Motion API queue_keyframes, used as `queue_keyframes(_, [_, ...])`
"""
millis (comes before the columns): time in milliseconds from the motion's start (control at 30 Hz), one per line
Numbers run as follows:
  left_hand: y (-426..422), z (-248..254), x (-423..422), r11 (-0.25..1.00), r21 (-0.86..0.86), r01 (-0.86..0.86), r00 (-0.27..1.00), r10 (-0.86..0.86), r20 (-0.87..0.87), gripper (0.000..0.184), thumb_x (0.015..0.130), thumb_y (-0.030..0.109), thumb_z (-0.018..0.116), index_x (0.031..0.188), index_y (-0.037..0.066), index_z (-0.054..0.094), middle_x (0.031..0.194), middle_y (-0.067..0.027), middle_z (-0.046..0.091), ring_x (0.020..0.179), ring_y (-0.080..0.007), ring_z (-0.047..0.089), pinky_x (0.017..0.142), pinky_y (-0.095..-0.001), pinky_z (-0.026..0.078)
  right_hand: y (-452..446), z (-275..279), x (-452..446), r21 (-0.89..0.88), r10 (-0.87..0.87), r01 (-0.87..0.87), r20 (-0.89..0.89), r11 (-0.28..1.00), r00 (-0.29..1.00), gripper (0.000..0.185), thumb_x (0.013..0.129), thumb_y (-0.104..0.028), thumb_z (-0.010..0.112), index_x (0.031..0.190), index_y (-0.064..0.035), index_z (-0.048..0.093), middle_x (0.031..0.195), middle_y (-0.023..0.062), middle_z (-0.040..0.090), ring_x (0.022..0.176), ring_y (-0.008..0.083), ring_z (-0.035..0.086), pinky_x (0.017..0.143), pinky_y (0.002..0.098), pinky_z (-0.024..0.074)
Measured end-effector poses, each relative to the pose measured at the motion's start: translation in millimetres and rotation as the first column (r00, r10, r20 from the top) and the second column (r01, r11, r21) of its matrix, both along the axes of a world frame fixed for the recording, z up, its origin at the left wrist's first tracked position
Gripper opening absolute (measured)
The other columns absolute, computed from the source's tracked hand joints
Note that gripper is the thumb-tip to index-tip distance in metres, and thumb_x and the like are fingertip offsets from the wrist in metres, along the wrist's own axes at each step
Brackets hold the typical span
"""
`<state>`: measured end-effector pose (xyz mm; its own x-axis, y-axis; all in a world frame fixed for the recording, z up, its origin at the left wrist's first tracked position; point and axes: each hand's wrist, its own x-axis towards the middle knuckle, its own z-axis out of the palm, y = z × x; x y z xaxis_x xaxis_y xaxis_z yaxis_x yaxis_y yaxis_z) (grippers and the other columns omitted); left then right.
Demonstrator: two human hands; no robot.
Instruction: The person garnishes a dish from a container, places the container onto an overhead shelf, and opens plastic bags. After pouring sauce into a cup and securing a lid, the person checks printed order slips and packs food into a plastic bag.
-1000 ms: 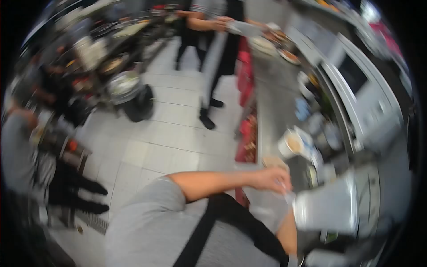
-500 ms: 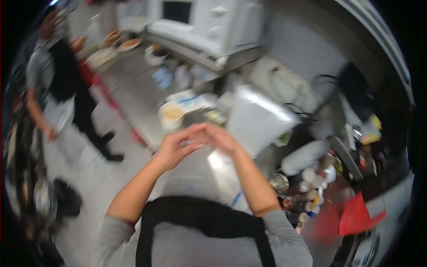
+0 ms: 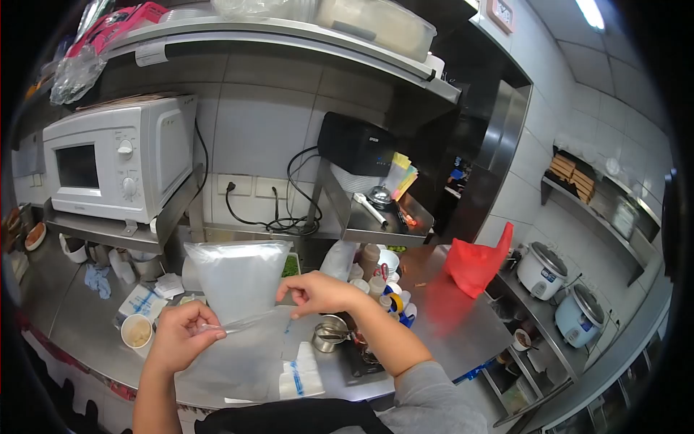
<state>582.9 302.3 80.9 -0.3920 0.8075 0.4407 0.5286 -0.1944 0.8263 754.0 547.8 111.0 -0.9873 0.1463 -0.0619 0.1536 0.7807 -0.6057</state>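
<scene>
A clear plastic bag (image 3: 242,358) hangs spread between my two hands over the counter. My left hand (image 3: 181,336) pinches one end of its top edge between thumb and fingertips. At the other end of that edge, my right hand (image 3: 322,295) has its fingers curled and thumb bent in, gripping the film. Just behind the hands a stack of clear plastic bags (image 3: 238,278) leans upright. To the left of my left hand stands a white cup (image 3: 137,331) with pale contents. A steel pot (image 3: 330,334) sits below my right forearm.
The steel counter (image 3: 61,318) runs across, with a white microwave (image 3: 119,155) raised at left. Sauce bottles (image 3: 377,286) crowd the right, near a red plastic bag (image 3: 473,264). A black printer (image 3: 358,145) stands on a shelf; rice cookers (image 3: 542,269) are farther right.
My view has swung right and up from the aisle to the counter. My hands, together before, are now apart with the clear bag stretched between them. The other person has mostly left view.
</scene>
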Motion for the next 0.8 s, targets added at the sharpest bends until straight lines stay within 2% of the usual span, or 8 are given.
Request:
queue_keyframes(100, [2, 2, -9, 0.998, 0.054, 0.044, 0.998, -0.047, 0.050, 0.016, 0.066, 0.004, 0.073, 0.072, 0.002, 0.058, 0.063, 0.0020, 0.055, 0.057, -0.0048, 0.045, 0.053, -0.0199, 0.038, 19, -22, 7, -0.235, 0.091, -0.156, -0.265, 0.960, 0.960, 0.018, 0.076, -0.011, 0.070, 0.093, -0.0074, 0.063, 0.081, 0.0006, 0.060, 0.080, 0.0106, 0.054, 0.074, 0.0256, 0.0434])
queue_keyframes(133, [4, 5, -11, 0.996, 0.068, 0.063, 0.995, -0.068, 0.072, 0.016, 0.067, 0.004, 0.072, 0.073, 0.002, 0.058, 0.064, 0.0019, 0.055, 0.058, -0.0049, 0.045, 0.054, -0.0200, 0.038, 24, -25, 9, -0.266, 0.100, -0.213, -0.382, 0.940, 0.919, 0.018, 0.079, -0.009, 0.067, 0.096, -0.0063, 0.062, 0.093, 0.0032, 0.062, 0.089, 0.0129, 0.057, 0.080, 0.0264, 0.0440])
queue_keyframes(233, [15, -5, -23, 0.991, 0.130, 0.031, 0.991, -0.047, 0.122, 0.014, 0.070, 0.005, 0.070, 0.076, 0.003, 0.057, 0.070, 0.0019, 0.056, 0.067, -0.0050, 0.047, 0.061, -0.0200, 0.039, 20, -28, 16, -0.646, -0.114, -0.202, -0.413, 0.736, 0.904, 0.017, 0.078, -0.003, 0.066, 0.095, -0.0046, 0.062, 0.101, 0.0067, 0.063, 0.096, 0.0138, 0.057, 0.085, 0.0272, 0.0435])
queue_keyframes(333, [27, -21, -41, 0.983, 0.173, -0.052, 0.989, 0.026, 0.147, 0.013, 0.074, 0.007, 0.066, 0.079, 0.004, 0.055, 0.074, 0.0036, 0.052, 0.072, -0.0043, 0.043, 0.063, -0.0194, 0.036, 16, -35, 13, -0.625, -0.295, -0.014, -0.387, 0.780, 0.874, 0.020, 0.077, 0.000, 0.065, 0.096, -0.0019, 0.062, 0.092, 0.0049, 0.066, 0.083, 0.0115, 0.062, 0.076, 0.0260, 0.0500])
queue_keyframes(533, [31, -45, -60, 0.982, 0.126, -0.140, 0.942, 0.093, 0.322, 0.015, 0.078, 0.012, 0.066, 0.080, 0.004, 0.054, 0.071, 0.0052, 0.048, 0.069, -0.0032, 0.041, 0.060, -0.0187, 0.034, 27, -49, 10, -0.801, -0.477, -0.067, -0.420, 0.595, 0.772, 0.021, 0.077, 0.002, 0.064, 0.098, 0.0040, 0.061, 0.087, 0.0092, 0.065, 0.077, 0.0146, 0.063, 0.075, 0.0271, 0.0516])
queue_keyframes(667, [35, -75, -74, 0.963, 0.206, -0.172, 0.970, 0.129, 0.204, 0.019, 0.077, 0.017, 0.069, 0.084, 0.005, 0.056, 0.065, 0.0057, 0.046, 0.059, -0.0046, 0.038, 0.054, -0.0216, 0.033, 20, -67, -7, -0.819, -0.529, -0.081, -0.439, 0.568, 0.727, 0.014, 0.080, -0.002, 0.064, 0.093, 0.0020, 0.061, 0.081, 0.0055, 0.063, 0.070, 0.0106, 0.059, 0.072, 0.0255, 0.0522])
queue_keyframes(767, [13, -48, -65, 0.893, 0.006, -0.449, 0.890, 0.448, -0.079, 0.024, 0.073, 0.021, 0.072, 0.084, 0.006, 0.057, 0.066, 0.0015, 0.047, 0.058, -0.0074, 0.039, 0.052, -0.0226, 0.033, 5, -62, -20, -0.805, -0.598, -0.047, -0.476, 0.591, 0.644, 0.010, 0.083, -0.006, 0.062, 0.092, -0.0006, 0.059, 0.077, 0.0023, 0.059, 0.066, 0.0077, 0.055, 0.067, 0.0223, 0.0511])
queue_keyframes(800, [8, -43, -64, 0.872, 0.044, -0.487, 0.865, 0.488, -0.118, 0.033, 0.068, 0.028, 0.075, 0.087, 0.006, 0.060, 0.066, -0.0031, 0.049, 0.057, -0.0117, 0.042, 0.053, -0.0243, 0.036, -1, -62, -24, -0.806, -0.608, -0.034, -0.472, 0.591, 0.638, 0.010, 0.085, -0.007, 0.060, 0.093, -0.0021, 0.057, 0.075, -0.0010, 0.056, 0.063, 0.0040, 0.050, 0.058, 0.0172, 0.0443])
